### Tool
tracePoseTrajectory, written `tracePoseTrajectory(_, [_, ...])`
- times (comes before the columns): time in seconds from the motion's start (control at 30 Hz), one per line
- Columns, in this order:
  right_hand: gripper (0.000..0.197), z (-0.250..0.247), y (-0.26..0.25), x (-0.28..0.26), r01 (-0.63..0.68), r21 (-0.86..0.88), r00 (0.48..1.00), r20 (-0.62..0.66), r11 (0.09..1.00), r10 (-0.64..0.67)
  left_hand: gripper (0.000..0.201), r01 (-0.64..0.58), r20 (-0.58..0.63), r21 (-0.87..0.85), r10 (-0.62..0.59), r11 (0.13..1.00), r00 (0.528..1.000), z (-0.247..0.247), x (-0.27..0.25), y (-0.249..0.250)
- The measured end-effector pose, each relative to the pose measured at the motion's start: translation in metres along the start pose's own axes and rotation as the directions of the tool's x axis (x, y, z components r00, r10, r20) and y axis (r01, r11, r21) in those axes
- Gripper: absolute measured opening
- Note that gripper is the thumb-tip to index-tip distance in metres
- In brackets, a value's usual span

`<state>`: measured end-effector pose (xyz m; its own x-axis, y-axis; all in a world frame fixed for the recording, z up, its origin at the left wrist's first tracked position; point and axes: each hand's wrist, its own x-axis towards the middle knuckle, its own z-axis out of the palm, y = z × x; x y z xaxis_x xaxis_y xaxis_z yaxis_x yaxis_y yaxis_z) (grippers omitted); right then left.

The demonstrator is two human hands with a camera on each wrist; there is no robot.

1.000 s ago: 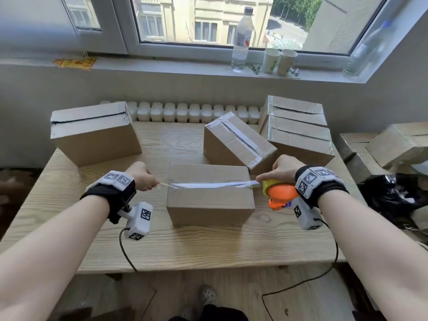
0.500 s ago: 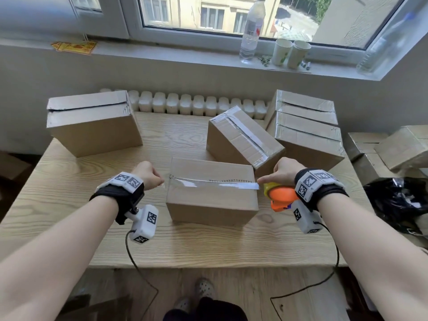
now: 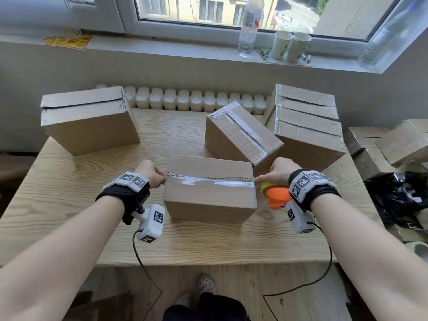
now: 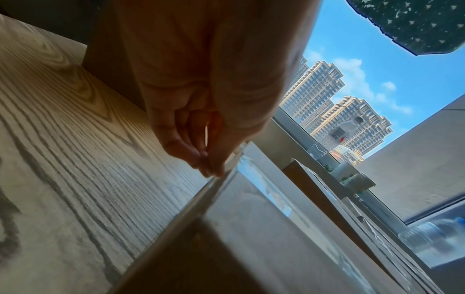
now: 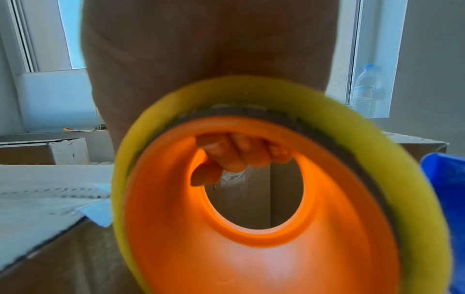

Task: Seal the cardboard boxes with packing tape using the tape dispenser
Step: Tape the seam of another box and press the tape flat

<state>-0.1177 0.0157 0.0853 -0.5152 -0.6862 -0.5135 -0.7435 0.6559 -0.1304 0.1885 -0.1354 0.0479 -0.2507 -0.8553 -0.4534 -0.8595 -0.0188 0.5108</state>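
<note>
Pinching tape [image 3: 208,181] at box [image 3: 209,200] edge, left hand [image 3: 150,173]

Bright window daylight; wrist views backlit, blurred, edge-distorted.

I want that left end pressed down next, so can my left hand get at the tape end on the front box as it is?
Probably yes: the left hand already pinches the tape end at the front box's left top edge, with nothing between them.
</note>
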Motion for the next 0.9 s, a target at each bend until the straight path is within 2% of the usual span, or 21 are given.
tracePoseTrajectory(0.23, [0.052, 0.007, -0.002, -0.006, -0.003, 0.030, 1.000, -0.023, 1.000, 0.004, 0.010, -0.048, -0.092, 0.068, 0.054, 0.997, 0.994, 0.010, -0.004, 0.000])
tracePoseTrajectory(0.37, [0.048, 0.012, -0.002, -0.009, -0.013, 0.037, 0.998, -0.053, 0.999, 0.015, 0.022, 0.004, -0.140, 0.207, 0.026, 0.978, 0.990, 0.013, -0.004, -0.002])
tracePoseTrajectory(0.43, [0.047, 0.014, -0.002, -0.010, -0.017, 0.045, 0.997, -0.068, 0.999, 0.020, 0.018, -0.054, -0.146, 0.266, 0.095, 0.962, 0.985, 0.015, -0.005, -0.003])
tracePoseTrajectory(0.5, [0.049, 0.017, -0.001, -0.011, -0.020, 0.055, 0.997, -0.077, 0.998, 0.024, 0.047, -0.212, -0.078, 0.266, 0.240, 0.941, 0.968, 0.021, -0.010, -0.006])
tracePoseTrajectory(0.57, [0.050, 0.019, 0.000, -0.011, -0.024, 0.069, 0.997, -0.077, 0.997, 0.029, 0.057, -0.333, -0.027, 0.283, 0.355, 0.899, 0.935, 0.028, -0.022, -0.007])
tracePoseTrajectory(0.63, [0.051, 0.020, 0.001, -0.012, -0.025, 0.089, 0.997, -0.070, 0.996, 0.031, 0.061, -0.394, 0.020, 0.365, 0.416, 0.844, 0.909, 0.037, -0.035, -0.010])
tracePoseTrajectory(0.73, [0.050, 0.023, 0.002, -0.013, -0.027, 0.114, 0.997, -0.075, 0.993, 0.035, 0.064, -0.443, 0.145, 0.503, 0.432, 0.742, 0.890, 0.046, -0.048, -0.009])
tracePoseTrajectory(0.9, [0.046, 0.027, 0.003, -0.012, -0.025, 0.136, 0.996, -0.079, 0.990, 0.036, 0.075, -0.401, 0.125, 0.577, 0.408, 0.712, 0.904, 0.057, -0.051, -0.004])
